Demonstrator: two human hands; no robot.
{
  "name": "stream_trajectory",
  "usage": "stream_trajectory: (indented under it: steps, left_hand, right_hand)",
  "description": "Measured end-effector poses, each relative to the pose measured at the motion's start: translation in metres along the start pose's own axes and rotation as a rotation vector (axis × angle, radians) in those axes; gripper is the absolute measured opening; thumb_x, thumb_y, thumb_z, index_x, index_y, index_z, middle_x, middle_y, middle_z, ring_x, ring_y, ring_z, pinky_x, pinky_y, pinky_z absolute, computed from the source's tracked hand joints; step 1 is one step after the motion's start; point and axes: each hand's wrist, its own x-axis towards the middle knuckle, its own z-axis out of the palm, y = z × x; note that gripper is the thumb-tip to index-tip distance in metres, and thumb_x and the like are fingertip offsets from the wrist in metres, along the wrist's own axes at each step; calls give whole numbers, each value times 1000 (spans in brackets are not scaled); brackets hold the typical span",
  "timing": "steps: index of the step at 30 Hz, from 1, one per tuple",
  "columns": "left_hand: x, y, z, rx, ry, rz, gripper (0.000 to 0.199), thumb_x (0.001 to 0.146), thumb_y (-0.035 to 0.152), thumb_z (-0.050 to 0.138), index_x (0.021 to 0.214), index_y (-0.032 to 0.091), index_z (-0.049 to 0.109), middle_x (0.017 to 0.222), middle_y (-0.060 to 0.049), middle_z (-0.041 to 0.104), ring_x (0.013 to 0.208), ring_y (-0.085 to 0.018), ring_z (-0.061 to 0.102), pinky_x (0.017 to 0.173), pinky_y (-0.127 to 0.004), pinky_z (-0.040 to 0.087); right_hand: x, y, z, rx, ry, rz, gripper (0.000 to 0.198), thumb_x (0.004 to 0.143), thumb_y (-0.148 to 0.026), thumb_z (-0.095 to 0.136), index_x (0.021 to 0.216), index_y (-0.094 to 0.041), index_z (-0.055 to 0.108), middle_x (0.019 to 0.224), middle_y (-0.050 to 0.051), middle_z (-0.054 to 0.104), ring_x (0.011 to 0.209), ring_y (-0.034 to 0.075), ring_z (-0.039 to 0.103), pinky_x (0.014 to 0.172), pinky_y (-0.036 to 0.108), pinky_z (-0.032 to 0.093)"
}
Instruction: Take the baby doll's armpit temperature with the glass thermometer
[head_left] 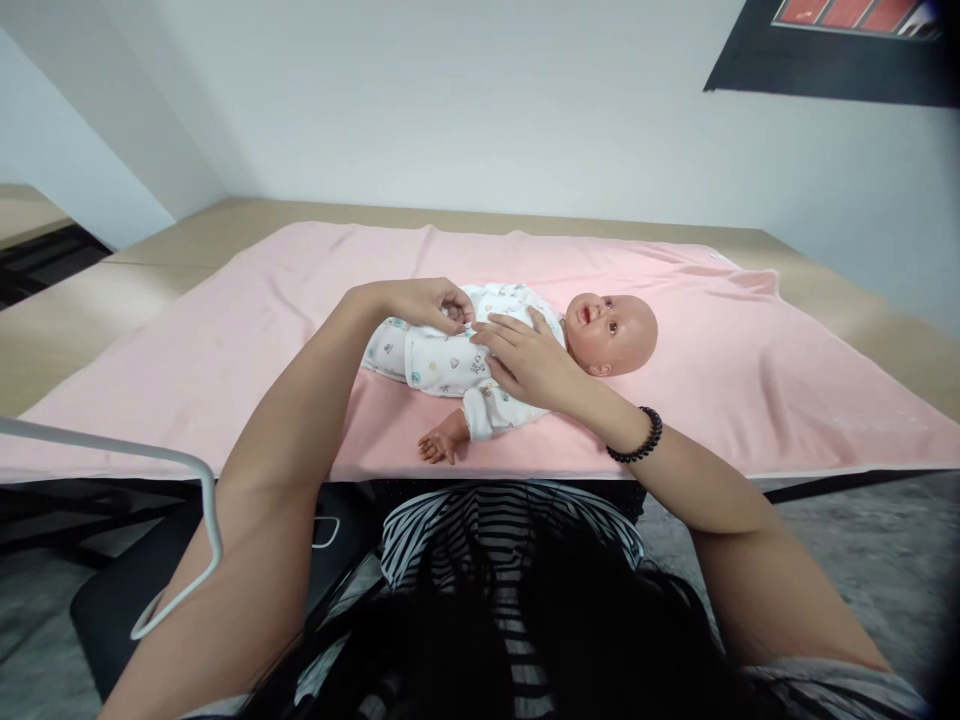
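Observation:
A baby doll (pixel 615 330) lies on its back on a pink cloth (pixel 720 400), its head to the right and its legs to the left. It wears a white printed top (pixel 442 368) and printed trousers (pixel 385 348). My left hand (pixel 431 303) is at the doll's far side by its belly, fingers curled inward; what they grip is hidden. With fingers spread, my right hand (pixel 525 355) rests flat on the chest of the top. The doll's near arm (pixel 444 438) sticks out of its sleeve toward the table's front edge.
The cloth covers most of a wooden table (pixel 172 285) against a white wall (pixel 450 110). A white bent rod (pixel 206 490) passes in front of my left forearm. Below the table's front edge at left is a black chair (pixel 127 600).

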Motion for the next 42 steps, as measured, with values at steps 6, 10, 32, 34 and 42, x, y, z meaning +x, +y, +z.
stream_trajectory:
  steps: [6,10,32,34,42]
  left_hand:
    - [2,-6,-4,-49,-59,16,27,77,38,84,97,20,77,76,-2,62,64,-14,48,58,-26,38]
    - [4,-12,-5,-78,-78,48,28,80,40,86,96,20,77,78,-2,62,65,-14,49,58,-25,39]
    - [6,-18,-5,-66,-83,36,24,86,38,80,96,18,74,85,-4,65,72,-15,55,65,-26,41]
    - [7,-19,-5,-58,-83,44,23,85,38,80,94,19,74,85,-4,65,73,-15,55,67,-26,42]
    - [7,-16,-4,-85,-83,62,17,84,33,79,84,17,74,79,-2,59,71,-13,48,67,-25,39]
  right_hand:
    - [-1,-1,-1,-12,-2,9,47,110,-21,44,151,-27,66,165,12,59,158,37,48,131,72,26]
    - [-2,1,0,-16,0,-4,46,113,-25,38,152,-24,63,169,12,54,160,35,45,133,71,22]
    - [-1,7,8,-18,-69,-3,54,117,-25,35,169,-15,45,177,17,39,165,38,34,138,73,12]
    - [-1,7,7,-21,-66,-10,53,117,-25,35,167,-16,47,176,17,40,165,38,34,137,73,15]
    - [-3,10,7,-4,-39,-37,48,118,-25,35,161,-14,52,174,19,40,161,38,37,136,71,18]
